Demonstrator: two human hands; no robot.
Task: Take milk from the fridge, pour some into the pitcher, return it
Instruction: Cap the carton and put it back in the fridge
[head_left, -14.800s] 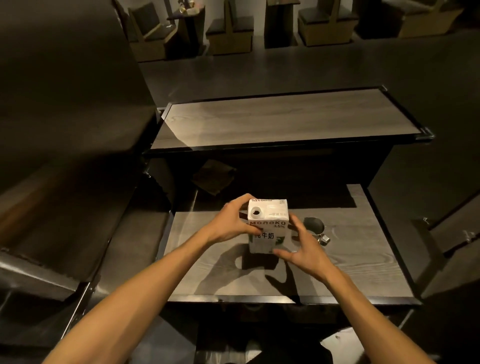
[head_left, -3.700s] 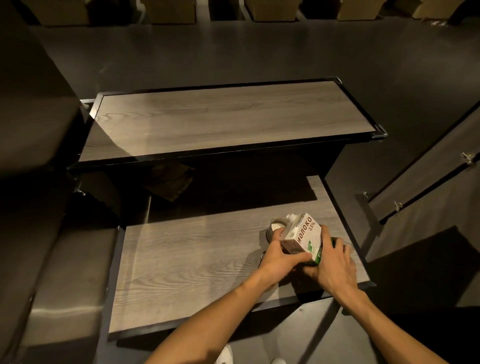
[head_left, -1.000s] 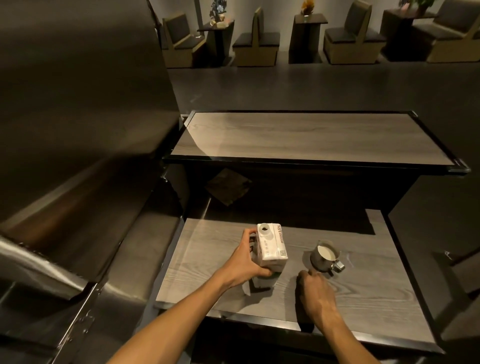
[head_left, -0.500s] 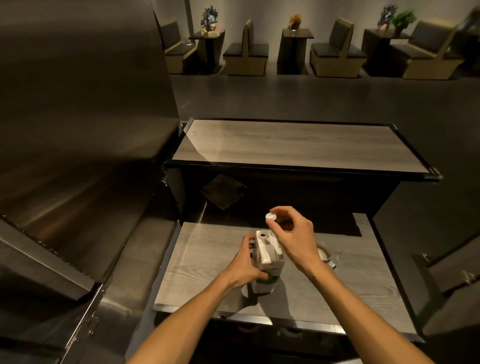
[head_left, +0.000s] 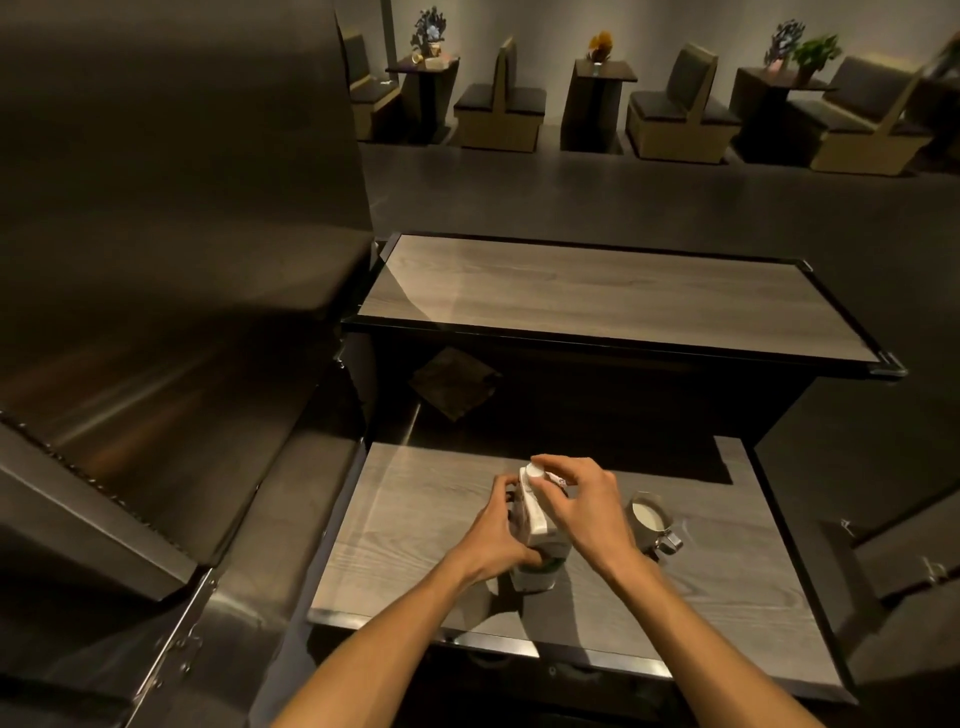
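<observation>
A white milk carton (head_left: 539, 525) stands upright on the lower wooden counter (head_left: 415, 525). My left hand (head_left: 501, 535) wraps around the carton's left side. My right hand (head_left: 582, 499) reaches over the top, its fingertips pinching the small white cap (head_left: 535, 471) that sits on the carton's spout. Just right of the carton stands a small metal pitcher (head_left: 649, 525) with white milk in it, its handle facing right.
A raised wooden counter (head_left: 613, 296) runs behind the lower one, with a dark folded cloth (head_left: 454, 382) in the shadow beneath. Stainless steel surfaces (head_left: 156, 338) fill the left. Booth seats, small tables and plants line the far wall.
My right hand has come down with the white cap from above the carton onto its spout. My left hand keeps its hold on the carton.
</observation>
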